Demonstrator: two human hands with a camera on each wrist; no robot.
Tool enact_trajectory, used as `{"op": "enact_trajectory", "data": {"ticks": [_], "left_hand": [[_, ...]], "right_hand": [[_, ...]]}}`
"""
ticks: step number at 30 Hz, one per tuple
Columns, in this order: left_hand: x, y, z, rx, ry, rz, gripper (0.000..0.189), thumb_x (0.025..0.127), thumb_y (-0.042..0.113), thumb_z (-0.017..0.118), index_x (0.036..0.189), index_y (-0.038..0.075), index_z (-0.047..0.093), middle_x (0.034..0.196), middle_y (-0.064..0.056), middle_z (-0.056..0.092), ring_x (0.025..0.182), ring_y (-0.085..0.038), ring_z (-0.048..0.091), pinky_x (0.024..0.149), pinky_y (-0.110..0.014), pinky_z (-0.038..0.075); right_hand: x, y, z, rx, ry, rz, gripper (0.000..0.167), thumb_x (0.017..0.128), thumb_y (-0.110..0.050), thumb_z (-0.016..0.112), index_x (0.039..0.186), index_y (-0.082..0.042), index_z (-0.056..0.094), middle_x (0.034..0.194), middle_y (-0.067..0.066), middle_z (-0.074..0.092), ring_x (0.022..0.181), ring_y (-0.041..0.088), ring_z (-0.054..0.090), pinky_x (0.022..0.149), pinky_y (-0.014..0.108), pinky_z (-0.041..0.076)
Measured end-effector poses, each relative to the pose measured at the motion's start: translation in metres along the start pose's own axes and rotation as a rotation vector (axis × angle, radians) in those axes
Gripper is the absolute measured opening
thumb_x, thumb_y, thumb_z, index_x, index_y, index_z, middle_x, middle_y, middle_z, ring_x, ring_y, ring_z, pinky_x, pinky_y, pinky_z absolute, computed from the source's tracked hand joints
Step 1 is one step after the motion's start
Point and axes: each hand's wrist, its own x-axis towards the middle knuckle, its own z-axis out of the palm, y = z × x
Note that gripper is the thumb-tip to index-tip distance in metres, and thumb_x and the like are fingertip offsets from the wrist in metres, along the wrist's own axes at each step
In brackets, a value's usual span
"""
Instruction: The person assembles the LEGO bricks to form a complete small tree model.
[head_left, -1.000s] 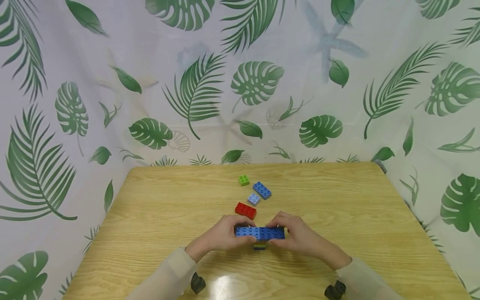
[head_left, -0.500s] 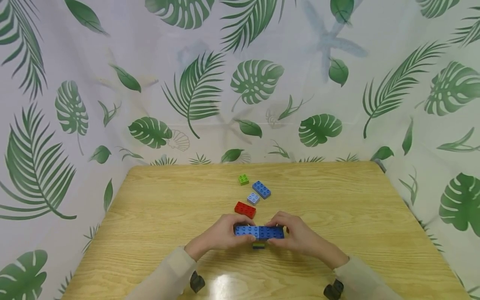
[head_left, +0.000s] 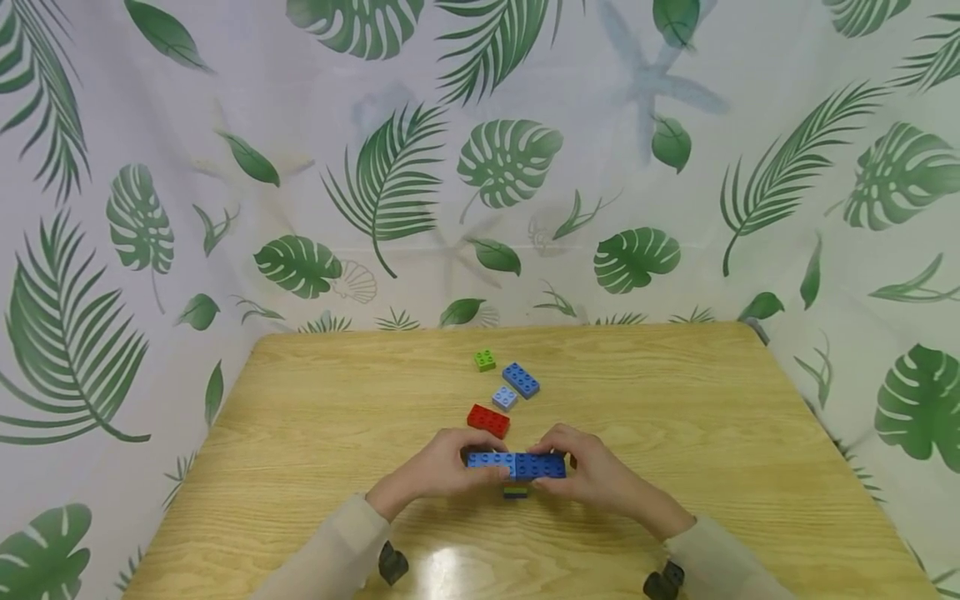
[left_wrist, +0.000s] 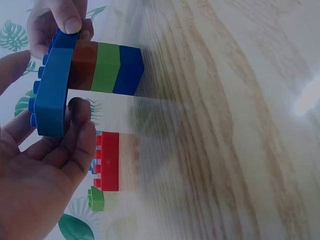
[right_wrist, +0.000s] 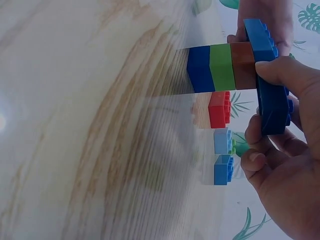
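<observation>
A small tower stands on the table: a dark blue brick [left_wrist: 131,71] at the bottom, a green brick [left_wrist: 107,68] over it, then a brown brick [left_wrist: 84,65]. Two long bricks lie end to end across its top, like a T. My left hand [head_left: 442,468] has fingers and thumb around the lighter blue brick [left_wrist: 54,92], its fingertips reaching under the overhanging end. On the other side my right hand [head_left: 600,473] holds the darker blue brick [right_wrist: 273,102], with the thumb pressed against its side and fingers curled near its far end.
Behind the hands lie a red brick [head_left: 488,421], a small light blue brick [head_left: 504,398], a long blue brick [head_left: 521,380] and a small green brick [head_left: 484,360] on the wooden table [head_left: 337,400]. A leaf-patterned cloth [head_left: 420,225] hangs beyond the back edge.
Both hands keep their places on the two long bricks. The left thumb has shifted slightly on top of the lighter one; the whole head view has drifted a little.
</observation>
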Motion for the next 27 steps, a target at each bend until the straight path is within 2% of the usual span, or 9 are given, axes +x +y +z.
{"op": "enact_trajectory", "data": {"ticks": [4, 8, 11, 14, 20, 27], "left_hand": [[0.001, -0.007, -0.005, -0.047, 0.056, 0.011, 0.034, 0.105, 0.033, 0.066, 0.127, 0.008, 0.073, 0.113, -0.004, 0.076, 0.096, -0.008, 0.066, 0.085, -0.024, 0.054], [0.003, -0.015, -0.012, -0.038, 0.156, -0.027, 0.037, 0.103, 0.033, 0.069, 0.129, 0.008, 0.072, 0.109, -0.003, 0.075, 0.097, -0.011, 0.066, 0.086, -0.026, 0.054], [0.006, -0.019, -0.018, -0.032, 0.228, -0.053, 0.04, 0.1, 0.031, 0.073, 0.131, 0.006, 0.07, 0.112, -0.007, 0.075, 0.099, -0.016, 0.067, 0.086, -0.028, 0.055], [0.01, -0.023, -0.022, -0.008, 0.268, -0.059, 0.046, 0.099, 0.029, 0.075, 0.136, 0.004, 0.066, 0.119, -0.013, 0.074, 0.103, -0.021, 0.068, 0.086, -0.031, 0.057], [0.019, -0.036, -0.026, 0.071, 0.253, -0.069, 0.054, 0.096, 0.022, 0.079, 0.143, 0.004, 0.061, 0.128, -0.016, 0.068, 0.11, -0.027, 0.067, 0.092, -0.041, 0.059], [0.031, -0.048, -0.025, 0.066, 0.223, -0.088, 0.062, 0.089, 0.016, 0.083, 0.145, 0.004, 0.06, 0.132, -0.017, 0.067, 0.11, -0.028, 0.067, 0.095, -0.045, 0.057]], "right_hand": [[0.001, 0.0, 0.0, 0.004, -0.006, 0.008, 0.031, 0.092, -0.022, 0.083, 0.122, -0.016, 0.073, 0.113, 0.001, 0.068, 0.088, 0.006, 0.052, 0.069, 0.025, 0.048], [0.002, 0.0, -0.001, 0.008, -0.027, 0.035, 0.032, 0.093, -0.026, 0.083, 0.123, -0.018, 0.073, 0.114, 0.0, 0.068, 0.089, 0.007, 0.053, 0.072, 0.026, 0.049], [0.002, -0.001, -0.002, 0.005, -0.04, 0.05, 0.033, 0.093, -0.029, 0.082, 0.123, -0.018, 0.073, 0.115, -0.001, 0.068, 0.09, 0.007, 0.053, 0.073, 0.026, 0.048], [0.002, -0.001, -0.002, 0.004, -0.044, 0.059, 0.033, 0.094, -0.029, 0.082, 0.124, -0.019, 0.073, 0.115, -0.001, 0.068, 0.091, 0.008, 0.053, 0.073, 0.026, 0.048], [0.001, -0.002, -0.002, 0.002, -0.049, 0.074, 0.034, 0.094, -0.031, 0.081, 0.124, -0.019, 0.073, 0.116, -0.001, 0.068, 0.092, 0.008, 0.054, 0.074, 0.027, 0.049], [0.001, -0.002, -0.002, 0.017, -0.051, 0.063, 0.032, 0.094, -0.03, 0.081, 0.124, -0.02, 0.072, 0.115, -0.001, 0.068, 0.091, 0.007, 0.054, 0.073, 0.026, 0.049]]}}
